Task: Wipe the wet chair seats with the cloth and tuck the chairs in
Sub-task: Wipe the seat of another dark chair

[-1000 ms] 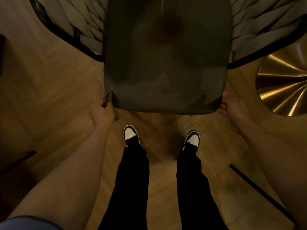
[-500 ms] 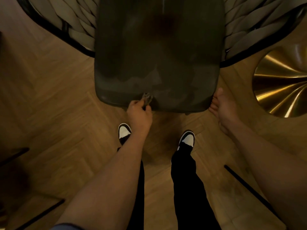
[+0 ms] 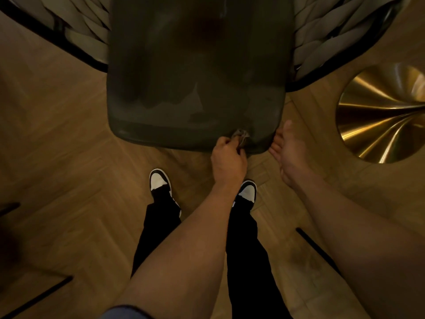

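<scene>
Herringbone wood floor (image 3: 69, 139) under dim, warm light, viewed from above. Nearest the camera, two bare forearms reach forward over black trouser legs (image 3: 243, 249) and a pair of black-and-white shoes (image 3: 159, 181) planted on the boards. Left hand (image 3: 227, 162): fingers curled tightly around a small bunched cloth (image 3: 240, 135), which is pressed against the near edge of the chair seat (image 3: 197, 72), close to its near right corner. Right hand (image 3: 289, 153): fingers extended and relaxed, fingertips touching the seat's near right corner, gripping nothing. The seat is dark olive with rounded corners; irregular darker patches mark its surface, lighter areas lying along the near edge. Beyond the seat on both sides, the woven chair back (image 3: 326, 35) of broad beige straps curves inside a black frame. At the right edge of the floor, a polished brass table base (image 3: 386, 113) flares outward. Thin dark bars (image 3: 317, 247) cross the floor at lower left and right.
</scene>
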`<state>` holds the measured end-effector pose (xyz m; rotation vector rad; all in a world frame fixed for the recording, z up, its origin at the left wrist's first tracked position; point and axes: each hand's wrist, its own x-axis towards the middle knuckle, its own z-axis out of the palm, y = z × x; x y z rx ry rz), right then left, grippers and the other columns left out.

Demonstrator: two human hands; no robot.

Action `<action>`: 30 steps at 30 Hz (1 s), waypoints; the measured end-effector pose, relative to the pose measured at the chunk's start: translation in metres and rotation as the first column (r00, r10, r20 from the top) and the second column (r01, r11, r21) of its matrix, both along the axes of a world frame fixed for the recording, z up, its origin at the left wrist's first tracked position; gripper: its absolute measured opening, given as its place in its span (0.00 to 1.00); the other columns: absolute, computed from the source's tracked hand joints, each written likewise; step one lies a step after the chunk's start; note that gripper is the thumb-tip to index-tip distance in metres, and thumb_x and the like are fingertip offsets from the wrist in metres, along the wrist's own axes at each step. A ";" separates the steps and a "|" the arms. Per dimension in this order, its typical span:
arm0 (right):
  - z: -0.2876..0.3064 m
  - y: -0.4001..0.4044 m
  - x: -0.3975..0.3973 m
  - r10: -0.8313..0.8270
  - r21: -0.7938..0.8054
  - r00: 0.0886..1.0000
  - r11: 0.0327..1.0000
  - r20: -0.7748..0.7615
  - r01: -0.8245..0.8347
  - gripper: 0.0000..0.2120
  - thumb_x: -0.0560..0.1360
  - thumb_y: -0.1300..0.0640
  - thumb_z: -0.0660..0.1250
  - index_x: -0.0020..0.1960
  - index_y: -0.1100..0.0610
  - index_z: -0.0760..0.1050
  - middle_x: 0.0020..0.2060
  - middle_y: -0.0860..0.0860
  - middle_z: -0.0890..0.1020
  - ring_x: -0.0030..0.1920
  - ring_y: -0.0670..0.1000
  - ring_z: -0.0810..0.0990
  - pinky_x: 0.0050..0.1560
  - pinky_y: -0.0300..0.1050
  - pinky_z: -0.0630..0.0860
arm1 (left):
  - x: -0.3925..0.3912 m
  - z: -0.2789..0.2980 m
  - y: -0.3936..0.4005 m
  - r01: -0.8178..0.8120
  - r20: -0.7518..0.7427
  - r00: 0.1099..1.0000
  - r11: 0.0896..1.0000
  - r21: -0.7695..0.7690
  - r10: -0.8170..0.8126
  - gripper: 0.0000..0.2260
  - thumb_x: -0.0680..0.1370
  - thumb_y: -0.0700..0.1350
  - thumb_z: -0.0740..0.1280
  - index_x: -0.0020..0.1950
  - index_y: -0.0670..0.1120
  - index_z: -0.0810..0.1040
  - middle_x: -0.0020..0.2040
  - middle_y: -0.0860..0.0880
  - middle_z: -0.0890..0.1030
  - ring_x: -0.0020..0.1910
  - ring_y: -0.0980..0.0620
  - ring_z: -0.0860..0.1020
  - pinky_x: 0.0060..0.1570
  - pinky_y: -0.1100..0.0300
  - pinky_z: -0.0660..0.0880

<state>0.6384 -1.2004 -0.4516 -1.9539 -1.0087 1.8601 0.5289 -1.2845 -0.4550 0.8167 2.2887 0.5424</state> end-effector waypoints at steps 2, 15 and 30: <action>-0.002 0.000 -0.001 -0.031 -0.010 0.999 0.999 0.010 0.031 0.27 0.84 0.37 0.53 0.70 0.56 0.75 0.63 0.50 0.82 0.55 0.42 0.82 0.56 0.37 0.77 | 0.015 0.000 0.010 0.075 0.015 0.997 0.997 0.014 -0.075 0.14 0.78 0.43 0.66 0.64 0.45 0.79 0.56 0.44 0.76 0.51 0.46 0.77 0.52 0.55 0.76; -0.006 0.008 0.005 0.020 0.056 0.977 0.998 0.213 -0.033 0.18 0.82 0.46 0.65 0.64 0.57 0.78 0.56 0.52 0.84 0.58 0.52 0.82 0.63 0.55 0.80 | 0.029 -0.001 0.033 0.329 -0.049 0.943 0.944 0.016 -0.328 0.10 0.80 0.43 0.64 0.59 0.43 0.80 0.52 0.42 0.76 0.48 0.43 0.77 0.43 0.55 0.74; 0.000 0.028 -0.025 0.349 0.118 0.806 0.884 0.477 -0.453 0.34 0.76 0.48 0.75 0.76 0.59 0.68 0.71 0.55 0.76 0.70 0.56 0.76 0.57 0.40 0.70 | -0.129 0.002 -0.043 -0.010 -0.198 0.980 0.999 -0.043 0.001 0.11 0.75 0.42 0.69 0.56 0.42 0.84 0.52 0.41 0.79 0.48 0.43 0.78 0.52 0.54 0.76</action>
